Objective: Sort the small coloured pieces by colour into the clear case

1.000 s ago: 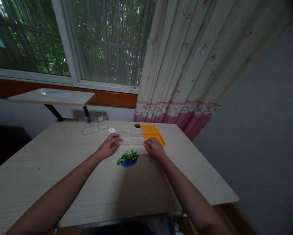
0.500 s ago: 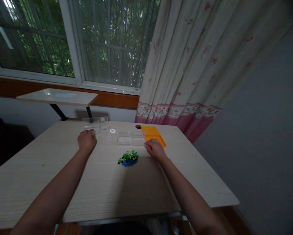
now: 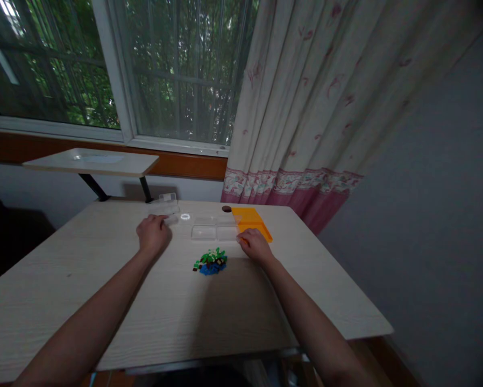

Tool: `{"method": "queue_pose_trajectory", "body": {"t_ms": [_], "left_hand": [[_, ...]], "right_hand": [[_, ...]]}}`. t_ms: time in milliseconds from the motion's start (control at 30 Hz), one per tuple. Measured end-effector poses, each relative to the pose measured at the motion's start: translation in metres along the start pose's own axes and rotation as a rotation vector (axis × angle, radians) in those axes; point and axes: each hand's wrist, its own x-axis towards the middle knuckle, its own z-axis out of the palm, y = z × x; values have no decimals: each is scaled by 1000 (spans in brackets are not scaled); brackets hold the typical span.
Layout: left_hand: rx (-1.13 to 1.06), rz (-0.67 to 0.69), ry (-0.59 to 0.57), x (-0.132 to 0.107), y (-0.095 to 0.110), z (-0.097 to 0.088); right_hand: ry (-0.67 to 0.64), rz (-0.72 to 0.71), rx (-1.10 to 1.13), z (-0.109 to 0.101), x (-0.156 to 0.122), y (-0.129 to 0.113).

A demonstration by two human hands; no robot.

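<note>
My left hand [image 3: 153,235] lies knuckles-up on the table with its fingers curled over a small clear plastic box [image 3: 165,217]. A second clear box [image 3: 167,199] stands just behind it. My right hand [image 3: 255,243] rests with bent fingers against the right edge of a clear compartment tray [image 3: 214,231], beside an orange flat lid [image 3: 251,221]. Between my hands, nearer to me, sits a small pile of green, blue and dark toy bricks [image 3: 210,262]; neither hand touches it.
The pale wooden table [image 3: 177,312] ends at the right near a grey wall. A dark round hole [image 3: 226,208] and a small clear ring [image 3: 185,216] lie near the far edge. Behind are a small side table [image 3: 92,161], a window and a curtain [image 3: 306,107].
My left hand left the compartment tray, reached to the clear box at the far left, and now has shifted right with it. My right hand stayed by the tray.
</note>
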Motion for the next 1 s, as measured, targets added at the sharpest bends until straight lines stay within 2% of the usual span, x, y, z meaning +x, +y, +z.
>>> {"method": "queue_pose_trajectory", "body": {"t_ms": [167,300,500,800,1000], "left_hand": [[71,261,-150,-24,35,-2],[65,383,-232,-30,37,7],[-108,486,-297,-25,29,19],[-267,589,-333,-33,42,22],[-321,633,-336,-35,44,22]], "right_hand": [[-13,-1,6,-2,0,0],[-22,-2,5,-2,0,1],[-13,35,-34,-2,-1,1],[-43,122,-58,-13,-5,10],[-45,94,-25,-14,-6,18]]}}
